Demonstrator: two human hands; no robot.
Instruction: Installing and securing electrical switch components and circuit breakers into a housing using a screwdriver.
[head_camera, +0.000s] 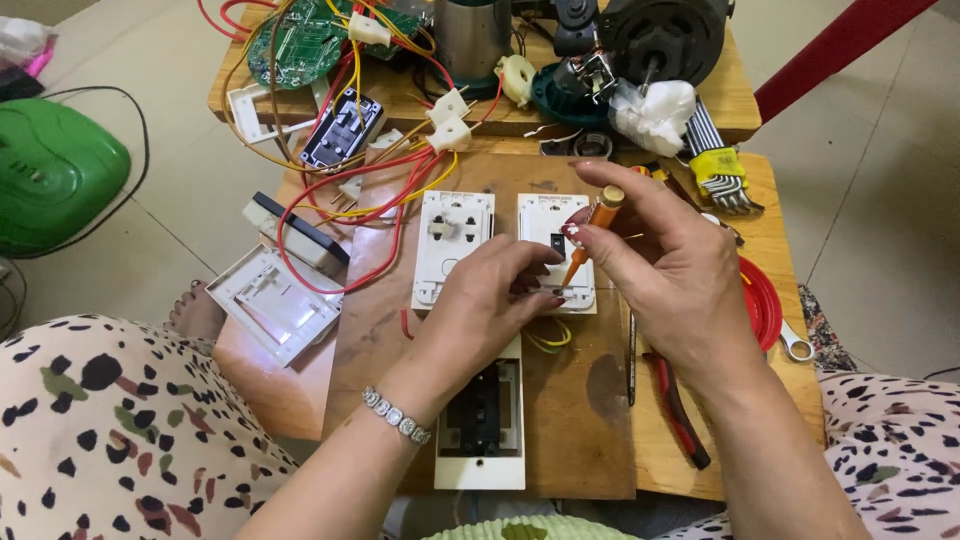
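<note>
The only holder of loose things here is the yellow clip (719, 166) at the far right corner of the surface (590, 420), which keeps a fanned set of hex keys (712, 140) together.

Near the middle of the wooden board, two white switch plates lie side by side. The left socket plate (452, 245) is untouched. The right switch plate (553, 250) is where both hands meet.

The right hand (665, 265) comes in from the near right edge, wrist raised and fingers curled. Its grip is closed on a small orange screwdriver (592, 232), pinched between thumb and fingertips and tilted, with the tip down at the lower edge of the right switch plate.

The left hand (490, 300) reaches in from the near left edge, a bracelet (396, 414) on the wrist. Its grip is pinched shut on the lower left part of the same plate, holding it down on the board.

A white breaker box (482, 425) lies at the near edge under the left forearm. Red-handled pliers (678, 405) rest by the right wrist. Red and yellow wires (385, 195) loop across the far left part.
</note>
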